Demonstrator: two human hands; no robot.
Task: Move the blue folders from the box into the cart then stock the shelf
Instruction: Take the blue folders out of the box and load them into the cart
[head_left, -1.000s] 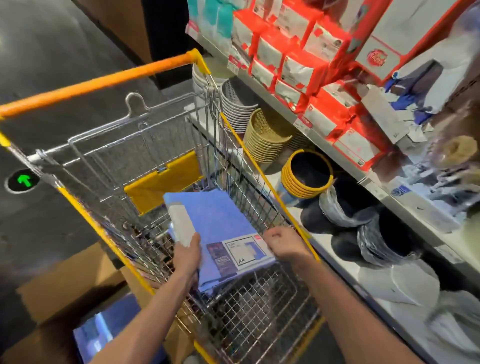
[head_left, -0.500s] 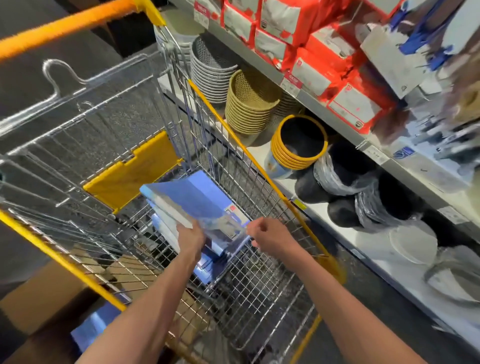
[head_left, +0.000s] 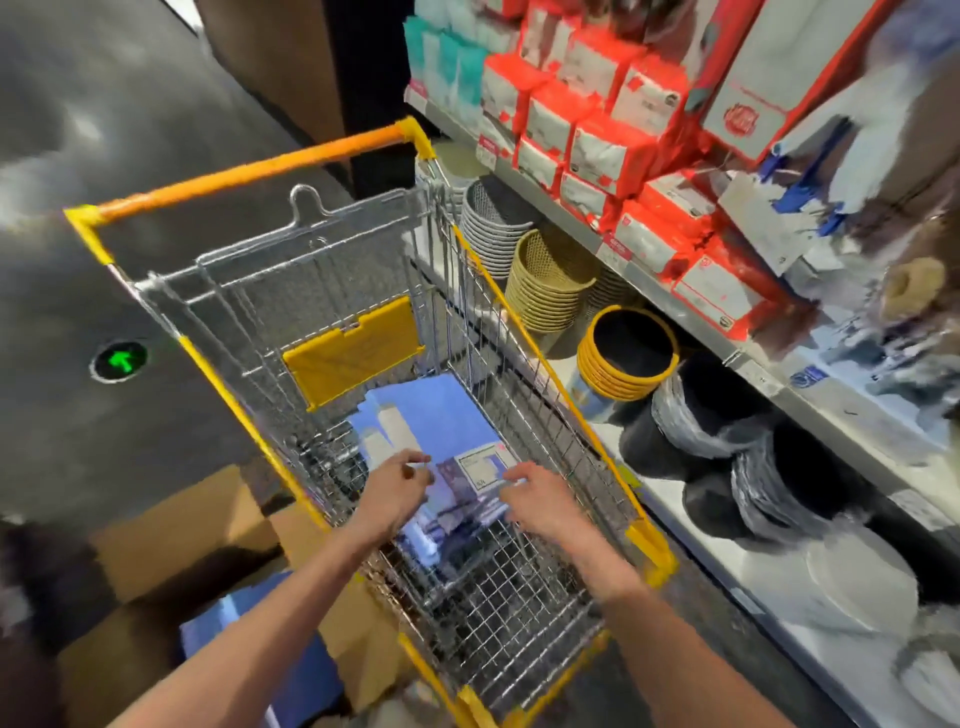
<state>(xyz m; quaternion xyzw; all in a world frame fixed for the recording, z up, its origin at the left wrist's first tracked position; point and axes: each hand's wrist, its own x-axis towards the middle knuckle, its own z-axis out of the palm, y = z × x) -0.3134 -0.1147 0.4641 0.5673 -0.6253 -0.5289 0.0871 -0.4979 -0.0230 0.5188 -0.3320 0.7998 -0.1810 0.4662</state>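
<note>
Beyond left grip (head_left: 396, 486) and right grip (head_left: 537, 496), blue folders (head_left: 441, 410) lie flat in cart (head_left: 523, 339); bare mesh nearer. Left fingers loose, apart; right fingertips at folders' near edge, hold unclear.

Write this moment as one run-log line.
phase: loading | blue folders: lying flat in cart | left hand: loosely curled above them | right hand: fingers spread at their near edge | box: beside cart
</note>
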